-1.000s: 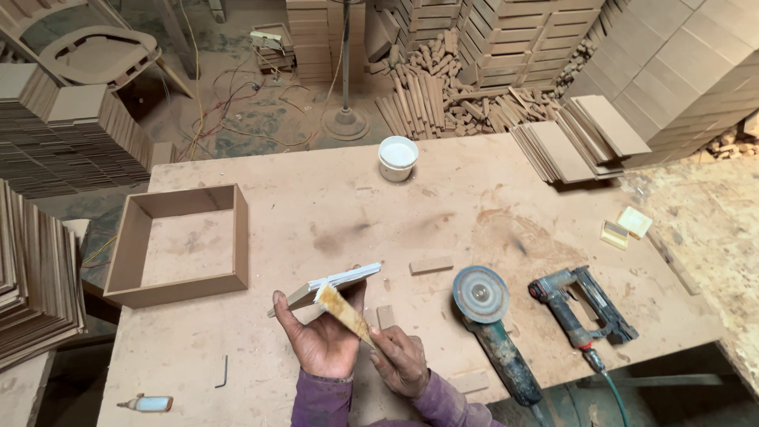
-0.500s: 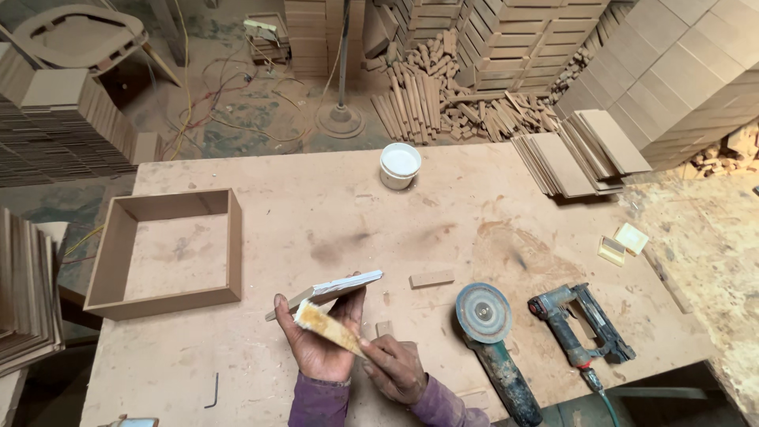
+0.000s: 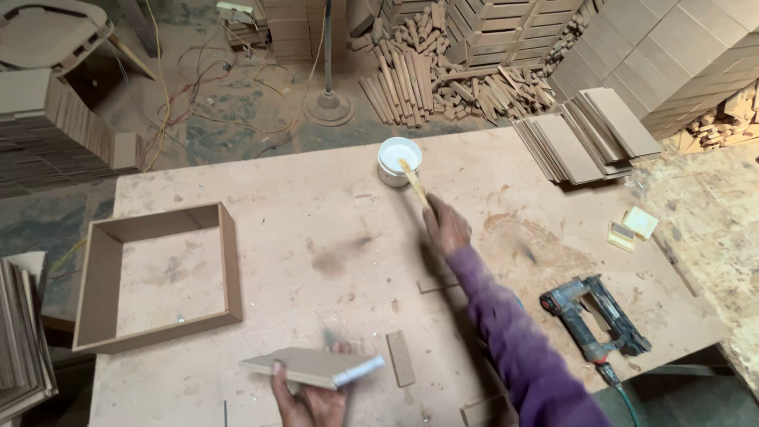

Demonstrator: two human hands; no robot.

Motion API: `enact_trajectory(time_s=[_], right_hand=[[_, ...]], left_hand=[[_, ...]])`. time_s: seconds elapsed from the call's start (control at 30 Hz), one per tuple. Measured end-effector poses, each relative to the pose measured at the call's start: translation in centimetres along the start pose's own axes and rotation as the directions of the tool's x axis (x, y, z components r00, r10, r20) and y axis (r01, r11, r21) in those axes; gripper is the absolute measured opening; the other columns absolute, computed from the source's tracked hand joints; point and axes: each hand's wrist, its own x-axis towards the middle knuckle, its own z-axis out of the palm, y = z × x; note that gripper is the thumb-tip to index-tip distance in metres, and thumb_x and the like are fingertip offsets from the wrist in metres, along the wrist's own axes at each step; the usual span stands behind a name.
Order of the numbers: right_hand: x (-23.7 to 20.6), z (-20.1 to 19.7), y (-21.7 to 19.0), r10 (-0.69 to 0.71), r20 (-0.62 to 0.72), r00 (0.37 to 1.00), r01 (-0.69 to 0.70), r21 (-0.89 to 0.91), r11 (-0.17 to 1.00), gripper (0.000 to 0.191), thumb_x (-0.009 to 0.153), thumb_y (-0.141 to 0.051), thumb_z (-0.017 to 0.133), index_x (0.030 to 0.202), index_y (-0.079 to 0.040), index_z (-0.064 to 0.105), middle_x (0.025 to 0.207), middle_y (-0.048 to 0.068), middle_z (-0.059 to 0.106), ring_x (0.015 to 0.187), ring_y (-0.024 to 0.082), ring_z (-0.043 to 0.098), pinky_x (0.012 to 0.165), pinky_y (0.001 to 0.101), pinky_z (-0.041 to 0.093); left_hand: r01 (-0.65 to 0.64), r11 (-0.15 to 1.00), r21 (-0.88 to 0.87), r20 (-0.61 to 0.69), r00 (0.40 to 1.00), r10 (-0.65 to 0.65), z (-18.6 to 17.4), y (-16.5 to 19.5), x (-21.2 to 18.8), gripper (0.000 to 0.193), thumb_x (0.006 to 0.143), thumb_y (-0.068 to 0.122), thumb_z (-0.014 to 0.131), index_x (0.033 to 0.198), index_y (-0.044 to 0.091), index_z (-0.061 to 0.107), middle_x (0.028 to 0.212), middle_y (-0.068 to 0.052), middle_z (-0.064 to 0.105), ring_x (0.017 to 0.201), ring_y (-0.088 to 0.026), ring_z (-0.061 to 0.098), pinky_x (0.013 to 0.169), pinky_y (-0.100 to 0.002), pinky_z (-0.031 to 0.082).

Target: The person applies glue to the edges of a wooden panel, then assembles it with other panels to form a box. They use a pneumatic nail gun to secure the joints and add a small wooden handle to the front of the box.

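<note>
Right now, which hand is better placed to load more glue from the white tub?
The right hand. It holds the wooden stick stretched out, its tip at the white tub. The left hand is near the table's front edge, holding the flat board.

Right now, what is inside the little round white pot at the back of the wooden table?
The tip of a flat wooden stick, held by the right hand, reaches into the round white pot. Something white shows inside; what it is and how deep cannot be told.

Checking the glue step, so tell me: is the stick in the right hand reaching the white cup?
Yes. The right hand holds a stick whose tip sits in the white cup.
</note>
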Motion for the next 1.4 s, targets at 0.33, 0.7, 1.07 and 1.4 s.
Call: enact_trajectory(time_s=[0.33,0.7,1.07,1.4], right_hand=[[7.3,2.9,-3.9,0.147,0.166,0.975,-0.082,-0.346,0.935,0.043,0.099,-0.044,0.054,0.138,-0.027,0.059,0.113,0.015,0.073,0.107,0.037,0.069,0.091,0.0557,0.052],[-2.3,3.9,-2.8,-0.205,0.239,0.949,0.098,0.396,0.913,0.037,0.095,-0.029,0.063,0.126,-0.01,0.07,0.1,0.007,0.075,0.086,0.019,0.07,0.078,0.038,0.059],[-23.0,6.1,-4.1,-0.278,0.745,0.607,-0.597,0.658,0.459,0.104,0.083,-0.024,0.084,0.164,-0.008,0.022,0.136,0.021,0.057,0.127,0.027,0.058,0.105,0.0389,0.054],[-26.5,6.6,-1.7,-0.149,0.664,0.732,-0.583,0.725,0.366,0.109,0.082,-0.019,0.084,0.163,0.001,0.014,0.133,0.019,0.057,0.126,0.027,0.057,0.105,0.0412,0.053]], left_hand=[[0.113,0.977,0.181,-0.035,0.993,-0.109,1.5,0.3,0.5,0.078,0.087,0.052,0.054,0.137,-0.008,0.047,0.123,-0.031,0.06,0.118,-0.047,0.061,0.108,-0.058,0.046],[-0.001,0.922,0.386,0.319,0.939,-0.132,1.0,1.2,2.0,0.074,0.085,0.026,0.071,0.144,-0.007,0.041,0.133,-0.024,0.061,0.128,-0.033,0.058,0.111,-0.045,0.045],[-0.209,0.616,0.759,0.495,0.8,-0.339,-0.1,2.1,1.0,0.079,0.082,0.03,0.075,0.144,-0.006,0.044,0.119,-0.027,0.069,0.111,-0.036,0.069,0.1,-0.044,0.054],[-0.36,0.182,0.915,0.388,0.91,-0.148,-3.0,3.4,0.6,0.091,0.077,0.043,0.077,0.148,-0.005,0.046,0.135,-0.023,0.062,0.125,-0.034,0.062,0.107,-0.044,0.048]])
